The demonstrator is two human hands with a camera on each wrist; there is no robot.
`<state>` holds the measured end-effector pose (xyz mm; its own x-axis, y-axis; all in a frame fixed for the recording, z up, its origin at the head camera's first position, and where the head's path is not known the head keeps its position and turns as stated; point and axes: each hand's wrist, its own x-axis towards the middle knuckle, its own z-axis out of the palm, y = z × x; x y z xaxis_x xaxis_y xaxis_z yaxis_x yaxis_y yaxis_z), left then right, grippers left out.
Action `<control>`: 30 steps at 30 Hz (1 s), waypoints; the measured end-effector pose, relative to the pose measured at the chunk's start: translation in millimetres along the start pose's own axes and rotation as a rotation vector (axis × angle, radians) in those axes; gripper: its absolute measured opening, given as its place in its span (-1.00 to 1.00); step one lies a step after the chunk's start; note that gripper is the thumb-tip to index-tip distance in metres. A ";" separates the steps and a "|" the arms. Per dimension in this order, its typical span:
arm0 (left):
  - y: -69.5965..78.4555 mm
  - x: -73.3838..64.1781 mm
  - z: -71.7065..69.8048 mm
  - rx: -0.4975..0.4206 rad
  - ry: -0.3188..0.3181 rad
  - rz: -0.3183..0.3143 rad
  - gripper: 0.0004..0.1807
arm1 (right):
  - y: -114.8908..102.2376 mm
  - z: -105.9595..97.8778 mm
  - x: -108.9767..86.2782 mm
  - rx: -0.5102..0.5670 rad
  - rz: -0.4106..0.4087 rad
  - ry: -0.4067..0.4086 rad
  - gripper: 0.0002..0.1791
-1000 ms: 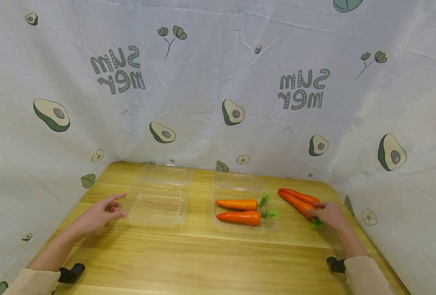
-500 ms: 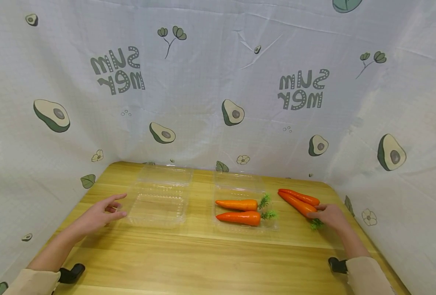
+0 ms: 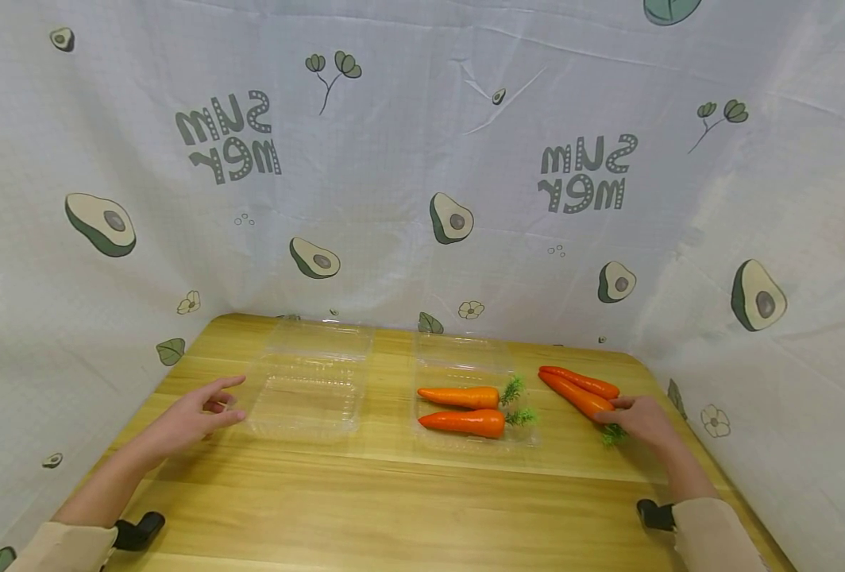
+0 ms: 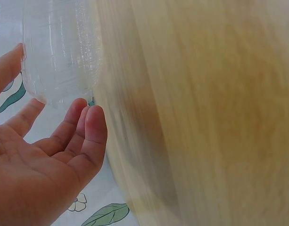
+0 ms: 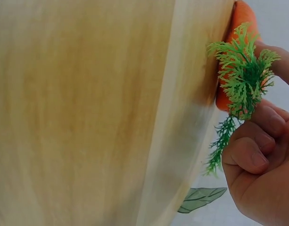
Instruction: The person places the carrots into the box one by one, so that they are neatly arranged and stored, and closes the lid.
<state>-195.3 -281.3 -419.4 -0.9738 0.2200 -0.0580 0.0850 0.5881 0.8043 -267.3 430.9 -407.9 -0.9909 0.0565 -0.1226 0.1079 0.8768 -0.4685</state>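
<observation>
In the head view my right hand (image 3: 640,419) pinches the thick, leafy end of an orange-red carrot (image 3: 572,393) lying on the table at the right. In the right wrist view its green top (image 5: 245,70) hangs in front of the thumb and index finger, while the other fingers are curled below. A second, redder carrot (image 3: 581,382) lies right alongside. My left hand (image 3: 197,409) holds nothing; its fingers are loosely bent beside the left edge of a clear plastic clamshell box (image 3: 308,405), which has its lid up and nothing inside.
A second clear clamshell box (image 3: 430,441) stands open in the middle. Inside lie an orange carrot (image 3: 458,396) and a darker one (image 3: 465,423), leaves toward the right. A printed curtain (image 3: 394,159) encloses the wooden table (image 3: 394,508) at the back and sides.
My right hand has shifted very slightly to the right along the carrot's leafy end. The left hand, the boxes and the carrots look unchanged.
</observation>
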 end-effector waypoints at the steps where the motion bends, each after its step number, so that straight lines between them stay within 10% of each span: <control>1: -0.2 -0.1 0.0 0.000 0.000 -0.001 -0.19 | -0.1 -0.4 0.0 -0.006 0.003 0.001 -0.10; 30: -2.7 0.8 -0.5 0.015 -0.003 -0.002 -0.18 | -23.3 -17.8 0.1 0.069 -0.043 0.016 -0.11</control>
<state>-196.5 -283.1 -421.4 -0.9734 0.2206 -0.0616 0.0858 0.6005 0.7950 -271.4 419.0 -381.4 -0.9958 0.0279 -0.0875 0.0704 0.8439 -0.5319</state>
